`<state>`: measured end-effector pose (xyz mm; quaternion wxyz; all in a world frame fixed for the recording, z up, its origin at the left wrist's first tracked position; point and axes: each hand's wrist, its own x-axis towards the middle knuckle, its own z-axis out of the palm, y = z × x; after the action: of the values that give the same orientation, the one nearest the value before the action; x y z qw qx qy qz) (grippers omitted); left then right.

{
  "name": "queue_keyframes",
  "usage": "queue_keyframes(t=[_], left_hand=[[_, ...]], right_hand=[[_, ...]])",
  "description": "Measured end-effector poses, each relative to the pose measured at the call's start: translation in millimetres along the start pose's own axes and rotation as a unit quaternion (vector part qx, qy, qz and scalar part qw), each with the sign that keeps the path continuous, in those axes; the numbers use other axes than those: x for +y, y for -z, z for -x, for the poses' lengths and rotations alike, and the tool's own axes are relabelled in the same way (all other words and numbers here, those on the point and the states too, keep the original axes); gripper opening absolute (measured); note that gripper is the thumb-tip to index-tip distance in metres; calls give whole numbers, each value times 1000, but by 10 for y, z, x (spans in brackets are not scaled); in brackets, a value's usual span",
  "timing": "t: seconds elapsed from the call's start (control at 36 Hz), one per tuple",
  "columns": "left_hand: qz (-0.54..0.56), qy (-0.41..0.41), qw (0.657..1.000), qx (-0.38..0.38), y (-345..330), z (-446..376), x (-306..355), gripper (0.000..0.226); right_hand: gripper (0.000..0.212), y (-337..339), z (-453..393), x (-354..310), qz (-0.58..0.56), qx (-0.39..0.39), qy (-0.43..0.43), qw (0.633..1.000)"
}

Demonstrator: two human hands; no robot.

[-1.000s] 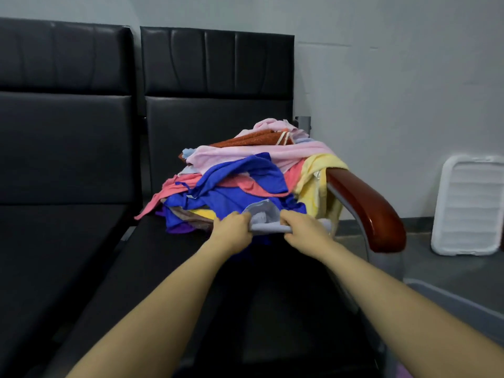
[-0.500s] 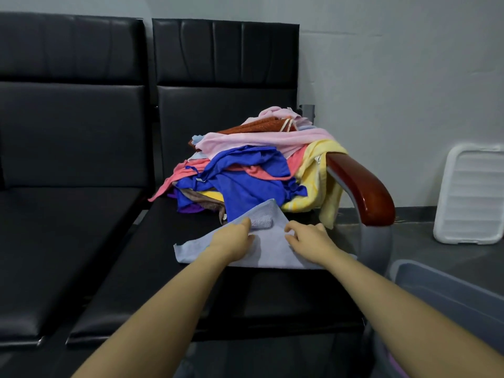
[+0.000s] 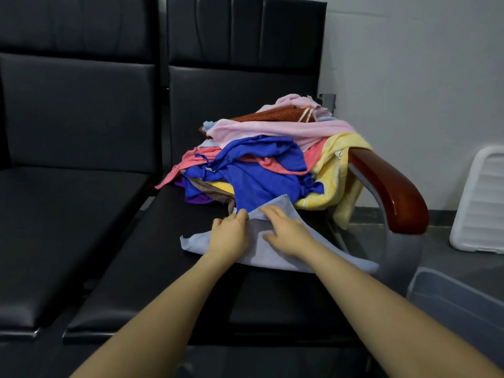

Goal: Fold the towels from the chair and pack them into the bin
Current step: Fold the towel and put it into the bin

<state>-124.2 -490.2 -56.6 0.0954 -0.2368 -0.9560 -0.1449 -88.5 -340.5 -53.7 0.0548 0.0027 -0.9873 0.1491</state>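
Black padded seats stand in a row against a pale grey wall; the nearer chair carries everything, so places are given from it. On the chair seat, toward its backrest, a heap of towels: blue, pink, salmon, yellow, rust, a bit of purple at the bottom. Yellow towel droops over the chair's brown armrest.

Light blue towel lies spread on the chair seat, in front of the heap, its far edge touching the blue cloth at the heap's base. One corner sticks out past the left hand, another runs off the seat edge below the armrest.

Left hand on the towel, grip narrow: fingertips pinch the towel's far edge, just where it meets the heap. Most of the cloth lies nearer the person than that pinch and out to both sides of it.

Right hand rests flat on the same towel, fingers straight and spread, grip wide, holding nothing, just pressing. Hands are just beside each other.

Beside the chair, on the armrest side, a grey bin on the floor, only partly in view. White ribbed lid leans on the wall beyond it.
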Motion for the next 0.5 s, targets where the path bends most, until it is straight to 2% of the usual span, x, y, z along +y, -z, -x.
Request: queue_keyframes(t=[0.03,0.08,0.22,0.39,0.44,0.5], left_hand=[[16,-13,1000,12,35,5,10,7],[48,-16,998,37,113,10,32,11],[85,-1,995,41,277,-9,80,24],[78,-35,996,-19,479,51,92,45],[77,-13,997,-20,518,55,62,42],[59,4,998,-3,607,66,61,29]], right_hand=[[61,-12,-5,10,1,5,2,1000],[57,-17,6,29,4,32,-2,999],[23,108,118,-7,-7,149,-14,989],[18,425,216,-44,32,232,-44,971],[19,514,232,-52,23,242,-71,967],[24,658,304,-93,20,258,-91,962]])
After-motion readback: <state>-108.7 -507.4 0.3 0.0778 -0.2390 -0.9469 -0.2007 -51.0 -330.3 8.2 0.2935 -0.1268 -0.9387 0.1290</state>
